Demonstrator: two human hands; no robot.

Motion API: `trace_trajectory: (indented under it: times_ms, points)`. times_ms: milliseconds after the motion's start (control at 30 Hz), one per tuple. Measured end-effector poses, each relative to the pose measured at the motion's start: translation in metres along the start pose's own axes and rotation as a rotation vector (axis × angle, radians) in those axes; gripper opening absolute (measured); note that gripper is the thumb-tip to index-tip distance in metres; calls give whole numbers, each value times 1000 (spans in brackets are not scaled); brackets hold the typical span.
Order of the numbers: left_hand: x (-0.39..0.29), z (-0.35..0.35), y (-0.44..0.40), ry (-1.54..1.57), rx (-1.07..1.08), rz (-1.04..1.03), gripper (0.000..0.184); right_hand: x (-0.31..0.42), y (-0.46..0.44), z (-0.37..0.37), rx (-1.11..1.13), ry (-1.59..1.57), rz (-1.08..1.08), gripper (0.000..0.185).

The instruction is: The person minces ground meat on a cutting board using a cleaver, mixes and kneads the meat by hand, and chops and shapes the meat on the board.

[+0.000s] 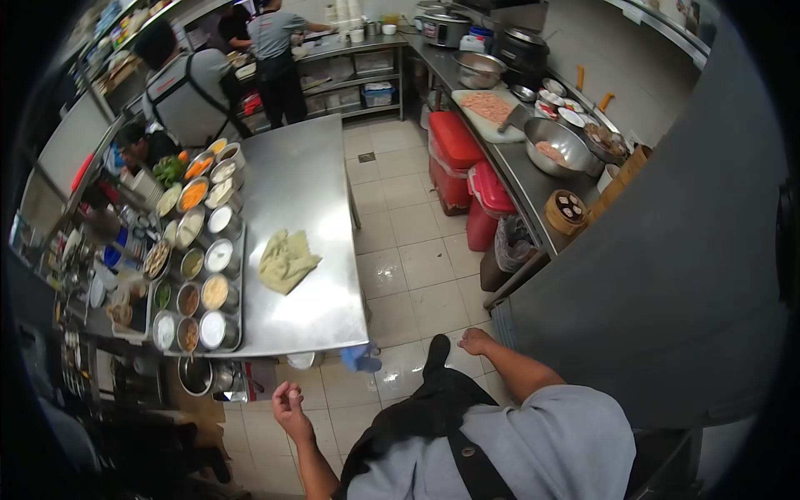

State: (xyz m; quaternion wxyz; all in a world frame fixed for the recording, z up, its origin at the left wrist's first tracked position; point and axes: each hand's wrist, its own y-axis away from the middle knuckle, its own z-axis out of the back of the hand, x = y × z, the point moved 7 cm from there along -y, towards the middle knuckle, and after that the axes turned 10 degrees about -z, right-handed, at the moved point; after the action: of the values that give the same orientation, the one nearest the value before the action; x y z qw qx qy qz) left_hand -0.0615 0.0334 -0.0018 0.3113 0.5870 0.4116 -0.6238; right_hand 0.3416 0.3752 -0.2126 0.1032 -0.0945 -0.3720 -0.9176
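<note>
- Pale floor tiles (402, 267) run up the middle of your kitchen; co-workers (279, 54) stand at 10 and 11 o'clock, by the far shelves.
- Your left hand (290, 407) hangs at 7 o'clock, fingers half curled and nothing seen in it; it is apart from the near edge of the steel table (329, 312), which runs from 11 to 8 o'clock.
- Your right hand (477, 341) is at 5 o'clock, curled loosely near the grey panel (642, 267) at 3; its palm is turned from view, so you cannot tell whether it holds anything.
- On that table, at 9 o'clock, lies a crumpled green cloth (287, 260); food tubs crowd beyond it.
- Along the counter, a steel bowl (575, 158) sits at 2 o'clock; red bins (456, 142) stand below, at 1 and 2.
</note>
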Motion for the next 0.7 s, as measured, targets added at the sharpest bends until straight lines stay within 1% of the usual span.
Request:
trace_trajectory:
  times_ms: [67, 100, 133, 167, 200, 233, 267, 300, 333, 367, 433, 567, 700]
  points:
    - [-5, -46, -26, 62, 76, -61, 31, 5, -8, 32, -114, -120, 1, 52]
    - [-26, -65, -13, -53, 125, -16, 30, -13, 4, -4, -20, -231, -1, 50]
    - [-30, -75, -28, -90, 159, -22, 30, 1, 0, -11, -17, -318, 16, 49]
    - [-15, -138, -43, -24, 173, -40, 29, -20, -32, 54, -100, -346, 27, 47]
    - [-14, -174, -58, -8, 183, -73, 29, -22, -45, 91, -160, -353, 64, 46]
    - [-21, -189, -70, -39, 194, -84, 29, -14, -48, 95, -174, -383, 96, 45]
    - [-24, -235, -84, -12, 193, -102, 29, -21, -62, 142, -237, -377, 128, 44]
    - [-28, -254, -91, -30, 201, -103, 29, -19, -71, 151, -245, -384, 161, 45]
    - [-29, -274, -101, -112, 248, -134, 32, -14, -85, 165, -259, -391, 195, 45]
    - [-31, -303, -110, -70, 238, -153, 32, -13, -103, 195, -291, -387, 232, 45]
    - [-52, -358, -115, 34, 250, -151, 30, -1, -112, 249, -306, -533, 222, 46]
    - [-46, -446, -127, 87, 381, -66, 32, 15, -131, 345, -392, -733, 187, 47]
    - [-25, -520, -154, 94, 541, -88, 34, 27, -134, 411, -427, -882, 151, 48]
